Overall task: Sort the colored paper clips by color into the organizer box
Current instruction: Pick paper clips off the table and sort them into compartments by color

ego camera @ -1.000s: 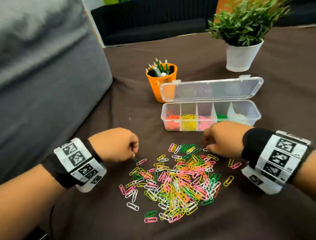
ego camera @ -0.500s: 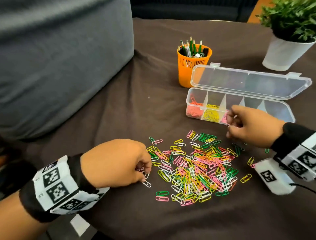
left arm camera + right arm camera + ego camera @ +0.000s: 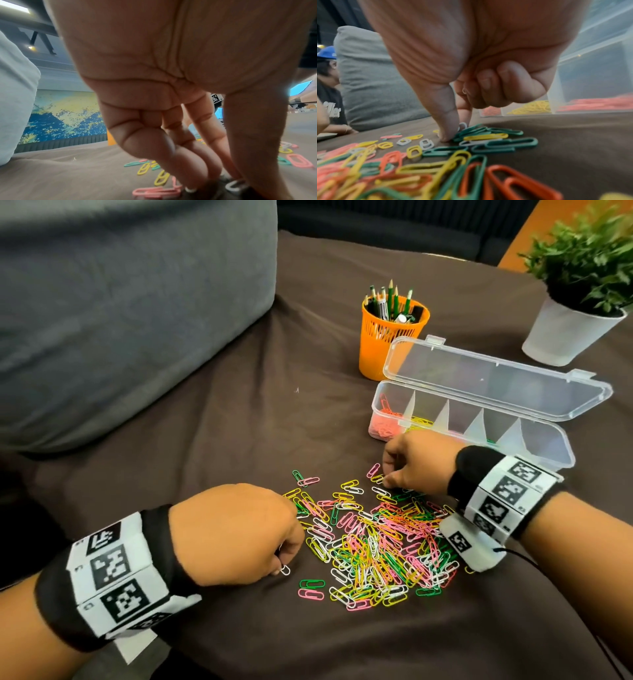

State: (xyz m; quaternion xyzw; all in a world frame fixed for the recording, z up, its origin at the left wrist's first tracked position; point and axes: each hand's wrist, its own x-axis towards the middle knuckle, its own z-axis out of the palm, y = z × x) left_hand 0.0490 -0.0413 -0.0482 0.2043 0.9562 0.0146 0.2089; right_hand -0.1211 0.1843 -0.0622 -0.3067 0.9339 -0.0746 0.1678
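Observation:
A pile of paper clips [image 3: 376, 546] in pink, yellow, green, white and orange lies on the dark brown cloth. My left hand [image 3: 282, 566] is at the pile's near-left edge, thumb and fingers pinching a white clip [image 3: 235, 186] against the cloth. At the pile's far edge, my right hand [image 3: 387, 479] pinches another white clip [image 3: 462, 126] between thumb and forefinger, with one more white clip [image 3: 464, 91] tucked in its curled fingers. Just behind it stands the clear organizer box [image 3: 555, 446], lid open, with orange clips [image 3: 385, 422] and yellow clips [image 3: 530, 108] in its left compartments.
An orange pencil cup [image 3: 390, 337] stands behind the box's left end. A potted plant in a white pot [image 3: 568, 330] is at the far right. A grey cushion [image 3: 120, 320] fills the left. A seated person [image 3: 329, 94] shows in the right wrist view.
The head view has swung left and closer. My right hand came down from in front of the box onto the pile's far edge. My left hand slid to the pile's near-left edge.

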